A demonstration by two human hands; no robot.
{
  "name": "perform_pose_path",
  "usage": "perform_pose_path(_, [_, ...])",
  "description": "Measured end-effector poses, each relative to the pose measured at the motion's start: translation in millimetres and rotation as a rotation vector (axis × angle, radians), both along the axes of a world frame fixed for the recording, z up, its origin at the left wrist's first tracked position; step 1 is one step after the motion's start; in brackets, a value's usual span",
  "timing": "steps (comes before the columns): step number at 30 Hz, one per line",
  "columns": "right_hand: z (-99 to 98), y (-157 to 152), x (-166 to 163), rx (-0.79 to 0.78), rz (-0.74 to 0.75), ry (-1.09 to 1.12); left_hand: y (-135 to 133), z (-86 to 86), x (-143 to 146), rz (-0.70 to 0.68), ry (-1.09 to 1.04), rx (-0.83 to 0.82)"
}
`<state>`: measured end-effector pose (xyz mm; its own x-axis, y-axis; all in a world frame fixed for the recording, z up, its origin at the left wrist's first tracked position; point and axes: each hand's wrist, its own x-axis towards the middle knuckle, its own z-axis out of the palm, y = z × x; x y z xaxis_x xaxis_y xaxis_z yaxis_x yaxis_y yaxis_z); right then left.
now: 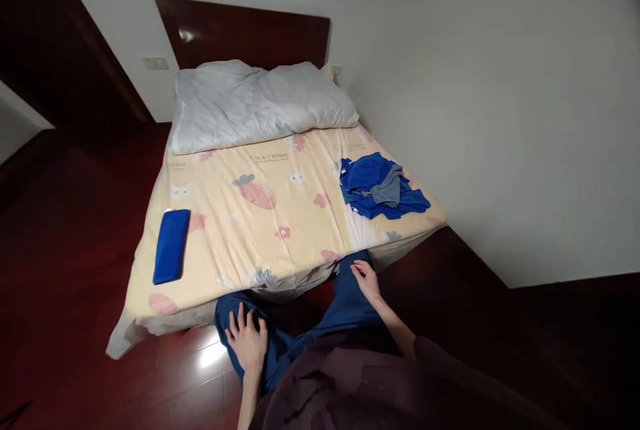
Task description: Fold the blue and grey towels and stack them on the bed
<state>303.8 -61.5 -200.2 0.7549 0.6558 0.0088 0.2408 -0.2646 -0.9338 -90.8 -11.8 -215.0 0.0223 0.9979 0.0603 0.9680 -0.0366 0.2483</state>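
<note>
My left hand (247,343) rests on the left thigh of my blue trousers (320,330), fingers spread and holding nothing. Near my right knee is my right hand (367,279), its fingers loosely bent with nothing visible in them. Beyond the knees, on the bed's right side, lies a crumpled pile of blue clothes (363,173) with a grey piece (390,187) on top. At the left edge of the bed a neatly folded blue cloth (171,247) lies flat. Neither hand touches the clothes.
The bed's yellow patterned sheet (240,237) hangs over the near edge by my knees. A folded white quilt (260,107) lies across the far end, before a dark wooden headboard (250,33). A white wall (490,117) borders the right side; dark red floor (75,230) lies left.
</note>
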Motion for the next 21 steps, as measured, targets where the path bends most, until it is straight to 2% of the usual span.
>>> perform_pose_path(5, [-3.7, -4, 39, 0.061, -0.19, 0.272, 3, 3.5, 1, 0.028, 0.006, 0.001])
perform_pose_path(10, [15.3, 29, 78, 0.179, -0.261, 0.37, 3, 2.3, -1, -0.001, 0.011, -0.005])
perform_pose_path(16, [53.5, 98, 112, 0.287, -0.098, 0.441, -2, -3.8, -9, -0.095, -0.044, -0.006])
perform_pose_path(21, [76.7, 169, 131, 0.253, 0.002, 0.429, -9, -13.1, -14, -0.103, -0.157, 0.03])
